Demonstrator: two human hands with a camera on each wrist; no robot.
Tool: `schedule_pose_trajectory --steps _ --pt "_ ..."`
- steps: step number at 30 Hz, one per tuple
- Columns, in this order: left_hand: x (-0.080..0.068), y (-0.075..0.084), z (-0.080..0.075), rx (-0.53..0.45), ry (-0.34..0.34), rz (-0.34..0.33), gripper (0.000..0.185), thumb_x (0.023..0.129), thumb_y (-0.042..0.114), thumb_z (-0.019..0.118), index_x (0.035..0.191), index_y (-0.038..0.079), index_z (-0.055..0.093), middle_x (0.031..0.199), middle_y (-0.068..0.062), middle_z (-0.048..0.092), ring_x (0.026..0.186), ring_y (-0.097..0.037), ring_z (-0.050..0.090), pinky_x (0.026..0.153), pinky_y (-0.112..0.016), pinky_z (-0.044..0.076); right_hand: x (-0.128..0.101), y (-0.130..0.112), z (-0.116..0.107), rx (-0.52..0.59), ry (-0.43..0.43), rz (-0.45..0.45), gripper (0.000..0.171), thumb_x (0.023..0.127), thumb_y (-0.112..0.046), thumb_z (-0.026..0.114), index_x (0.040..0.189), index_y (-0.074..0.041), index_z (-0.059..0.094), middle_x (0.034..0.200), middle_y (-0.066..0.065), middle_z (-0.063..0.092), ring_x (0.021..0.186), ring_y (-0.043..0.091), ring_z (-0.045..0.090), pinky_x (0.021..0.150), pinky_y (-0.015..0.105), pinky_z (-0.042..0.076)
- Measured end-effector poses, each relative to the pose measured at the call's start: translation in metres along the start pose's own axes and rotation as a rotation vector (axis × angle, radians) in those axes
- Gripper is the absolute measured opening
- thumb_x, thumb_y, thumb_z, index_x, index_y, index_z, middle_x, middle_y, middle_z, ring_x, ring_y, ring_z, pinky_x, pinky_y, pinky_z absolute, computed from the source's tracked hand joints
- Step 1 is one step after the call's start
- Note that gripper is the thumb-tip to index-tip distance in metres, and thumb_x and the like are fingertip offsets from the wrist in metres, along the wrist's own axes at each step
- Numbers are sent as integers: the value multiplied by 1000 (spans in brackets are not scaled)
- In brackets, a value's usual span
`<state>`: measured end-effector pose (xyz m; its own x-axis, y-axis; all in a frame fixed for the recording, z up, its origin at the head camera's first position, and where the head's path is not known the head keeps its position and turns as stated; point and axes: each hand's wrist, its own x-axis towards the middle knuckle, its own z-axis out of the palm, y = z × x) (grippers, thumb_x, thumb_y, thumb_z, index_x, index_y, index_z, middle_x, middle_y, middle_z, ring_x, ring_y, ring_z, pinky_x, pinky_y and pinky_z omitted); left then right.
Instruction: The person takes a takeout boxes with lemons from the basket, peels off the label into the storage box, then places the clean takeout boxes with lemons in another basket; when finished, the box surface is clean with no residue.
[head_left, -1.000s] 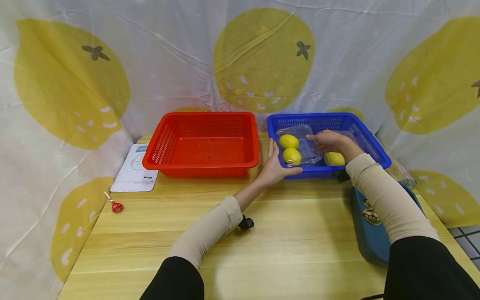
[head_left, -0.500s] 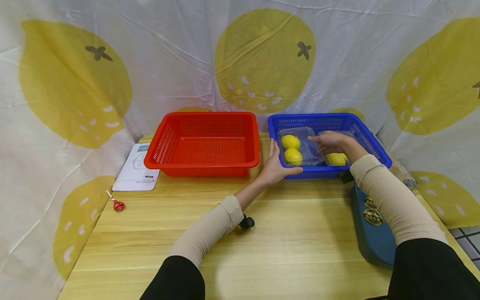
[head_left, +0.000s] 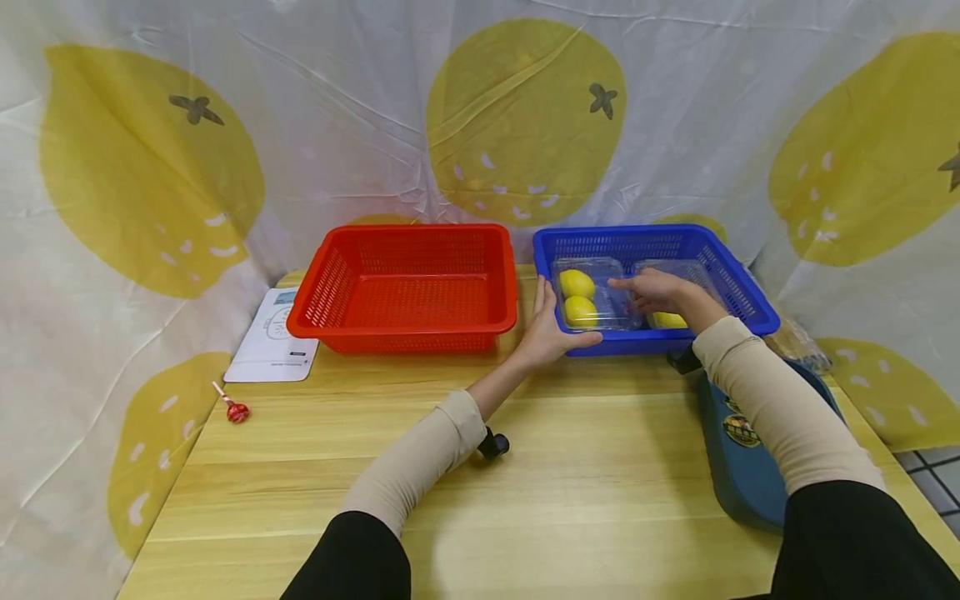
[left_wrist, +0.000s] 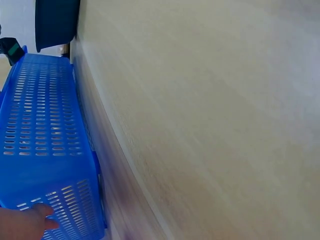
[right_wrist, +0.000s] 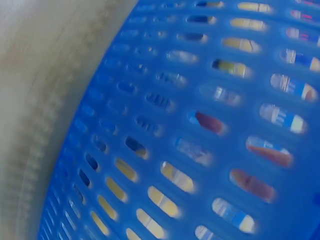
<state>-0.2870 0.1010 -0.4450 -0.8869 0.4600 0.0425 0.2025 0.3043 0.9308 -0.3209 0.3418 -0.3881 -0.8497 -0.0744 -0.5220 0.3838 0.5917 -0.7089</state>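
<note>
In the head view, a blue perforated basket stands at the table's back right. Inside, a clear plastic box with two lemons sits at the left; a second clear box with yellow fruit lies to its right. My left hand spreads straight fingers along the basket's left side, thumb along its front. In the left wrist view, fingertips touch the perforated wall. My right hand reaches over the boxes, index finger pointing left over the first one; its other fingers are bent and partly hidden.
Left of the blue basket stands a red perforated basket. A white printed card and a red lollipop lie at the left. Under my right forearm is a dark blue-green case, with clear plastic packaging behind it.
My right hand has shifted only slightly within the blue basket, and more of the right-hand box's lid shows now. The left hand stays at the basket's corner.
</note>
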Motion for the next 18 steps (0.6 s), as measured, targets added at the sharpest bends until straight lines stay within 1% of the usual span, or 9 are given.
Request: schedule_pose_trajectory --steps 4,7,9,10,11,12,14,16,18 --pt "1 -1 0 4 -3 -2 125 74 43 83 157 9 -4 164 8 -19 153 -26 3 122 -49 20 1 1 3 25 6 -9 59 100 -44 49 50 -19 31 47 -8 23 43 9 24 66 29 42" --pt "2 -1 -1 4 -7 -2 125 74 45 82 157 10 -5 164 7 -19 153 -26 3 121 -50 20 0 1 4 17 31 -12 59 99 -46 50 51 -19 30 50 -6 22 46 12 23 73 31 44" --pt "3 -1 -3 -3 -9 -7 125 74 45 82 157 11 -5 164 8 -19 153 -26 4 121 -50 20 -3 0 4 -1 48 -25 56 99 -47 50 58 -15 29 62 0 32 56 19 47 85 35 50" --pt "4 -1 -4 -8 -10 -10 125 74 44 83 157 12 -5 164 8 -19 153 -25 3 121 -50 20 -5 -2 4 -8 55 -32 53 99 -47 50 62 -10 40 71 6 44 70 25 58 94 38 50" --pt "4 -1 -6 -17 -13 -13 125 74 43 83 157 12 -5 164 8 -19 154 -25 3 121 -51 21 -7 -4 5 -13 61 -40 51 99 -47 49 74 -3 51 87 14 52 89 31 63 101 42 48" --pt "5 -2 -9 -20 -19 -19 124 74 43 82 157 13 -6 164 9 -19 154 -24 3 121 -50 21 -10 -7 5 -24 62 -47 53 99 -47 48 93 4 57 107 21 54 111 37 60 108 46 44" --pt "6 -2 -14 -24 -32 -29 122 76 42 81 157 14 -5 164 9 -19 154 -23 3 121 -50 20 -16 -12 6 -38 60 -59 71 100 -47 47 136 14 39 145 31 34 140 43 35 114 51 35" --pt "5 -2 -22 -15 -57 -42 119 78 44 79 157 15 -5 164 9 -18 154 -22 2 122 -50 20 -23 -17 10 -75 72 -73 85 100 -48 46 151 11 11 156 32 20 141 45 32 115 53 32" --pt "1 -1 -30 -19 -89 -47 115 80 44 77 158 15 -3 165 6 -16 154 -23 4 121 -49 21 -32 -21 16 -130 99 -100 83 101 -48 45 152 9 13 156 31 21 140 45 33 114 55 33"
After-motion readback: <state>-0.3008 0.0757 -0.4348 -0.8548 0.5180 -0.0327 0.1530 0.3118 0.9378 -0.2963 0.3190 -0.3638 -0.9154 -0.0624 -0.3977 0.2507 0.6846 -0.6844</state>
